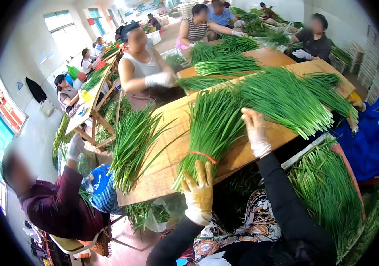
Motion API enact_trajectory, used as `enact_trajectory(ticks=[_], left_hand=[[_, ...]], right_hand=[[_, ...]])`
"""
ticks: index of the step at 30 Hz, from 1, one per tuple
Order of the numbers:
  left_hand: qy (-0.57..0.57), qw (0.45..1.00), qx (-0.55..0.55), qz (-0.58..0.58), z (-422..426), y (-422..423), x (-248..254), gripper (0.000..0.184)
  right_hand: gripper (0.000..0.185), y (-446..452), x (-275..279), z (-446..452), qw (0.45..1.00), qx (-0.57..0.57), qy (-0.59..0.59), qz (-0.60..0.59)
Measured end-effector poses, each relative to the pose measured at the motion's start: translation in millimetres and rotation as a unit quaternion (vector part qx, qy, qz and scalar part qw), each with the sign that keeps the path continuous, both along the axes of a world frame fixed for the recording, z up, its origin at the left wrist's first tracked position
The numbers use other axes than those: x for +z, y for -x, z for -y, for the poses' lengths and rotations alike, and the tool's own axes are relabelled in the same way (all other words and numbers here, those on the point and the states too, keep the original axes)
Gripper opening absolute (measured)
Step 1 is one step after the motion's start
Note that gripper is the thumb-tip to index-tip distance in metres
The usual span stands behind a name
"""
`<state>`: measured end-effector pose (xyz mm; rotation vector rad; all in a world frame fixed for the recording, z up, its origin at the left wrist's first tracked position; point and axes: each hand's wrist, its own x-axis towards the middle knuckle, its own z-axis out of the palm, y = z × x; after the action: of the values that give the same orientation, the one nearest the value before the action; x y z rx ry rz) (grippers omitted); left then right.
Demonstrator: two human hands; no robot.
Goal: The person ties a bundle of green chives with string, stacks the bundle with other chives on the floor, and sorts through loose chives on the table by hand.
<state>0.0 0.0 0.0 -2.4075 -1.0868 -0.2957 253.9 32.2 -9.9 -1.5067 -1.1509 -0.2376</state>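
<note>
A bundle of green garlic chives [216, 117] lies on the wooden table in front of me, with a red band [203, 156] around its lower stems. My left hand [199, 190], in a yellowish glove, rests open on the cut ends below the band, fingers spread. To the right of the bundle, my right hand [256, 129] is raised in a pale glove with its fingers loosely bent; nothing shows in it. A large pile of loose chives [287, 99] spreads across the table beyond that hand. Another heap of chives [134, 146] lies to the left.
At my right stands a crate of chives [326, 195]. A co-worker in dark red [61, 204] sits at the left, and a person in a white top [147, 66] works across the wooden table [163, 124]. A blue cloth [366, 137] is at the far right.
</note>
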Motion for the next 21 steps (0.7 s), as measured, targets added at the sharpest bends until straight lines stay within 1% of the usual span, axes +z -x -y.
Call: enact_trajectory(ticks=[1, 2, 3, 5, 7, 8, 9, 11, 13, 14, 15, 17, 19, 21], left_hand=[[0.005, 1.0, 0.001, -0.001, 0, 1, -1, 0.055], [0.01, 1.0, 0.003, -0.003, 0, 1, -3, 0.056], [0.004, 1.0, -0.004, -0.006, 1, 0, 1, 0.056], [0.016, 1.0, 0.003, -0.026, 5, -1, 2, 0.055], [0.02, 0.999, 0.005, -0.031, 3, 0, 3, 0.056], [0.026, 0.999, 0.005, -0.039, 3, 2, 7, 0.056], [0.032, 0.999, 0.007, -0.043, 4, 0, 10, 0.057], [0.024, 0.999, 0.003, -0.04, 3, 0, 10, 0.057], [0.016, 0.999, 0.0, -0.034, 2, -1, 9, 0.056], [0.014, 0.999, 0.0, -0.036, 2, -1, 10, 0.056], [0.009, 0.999, 0.002, -0.037, 2, -1, 10, 0.056], [0.006, 0.999, 0.004, -0.04, 2, -1, 8, 0.055], [-0.005, 1.0, -0.003, -0.029, 1, 0, 7, 0.055], [-0.014, 0.999, -0.007, -0.032, -1, -1, 10, 0.053]], right_hand=[[0.019, -6, 6, 0, 0.996, -0.051, -0.039, 0.061], [0.02, -12, 12, 2, 0.991, 0.007, -0.059, -0.122], [0.018, -22, 19, 1, 0.975, -0.029, -0.099, -0.199], [0.014, -42, 33, -1, 0.978, -0.023, -0.131, -0.162], [0.012, -64, 37, -23, 0.986, 0.009, -0.091, -0.142], [0.012, -67, 37, -33, 0.983, 0.043, -0.058, -0.169], [0.013, -78, 39, -40, 0.995, -0.011, 0.065, -0.068], [0.014, -98, 30, -63, 0.982, -0.009, 0.17, 0.088], [0.017, -100, 24, -74, 0.954, -0.049, 0.248, 0.158], [0.02, -105, 25, -84, 0.947, 0.021, 0.311, 0.084], [0.02, -108, 20, -87, 0.947, 0.021, 0.309, 0.082], [0.019, -94, 27, -79, 0.918, -0.025, 0.325, 0.226], [0.018, -93, 34, -81, 0.915, -0.019, 0.335, 0.224], [0.02, -98, 44, -86, 0.889, 0.08, 0.429, 0.137]])
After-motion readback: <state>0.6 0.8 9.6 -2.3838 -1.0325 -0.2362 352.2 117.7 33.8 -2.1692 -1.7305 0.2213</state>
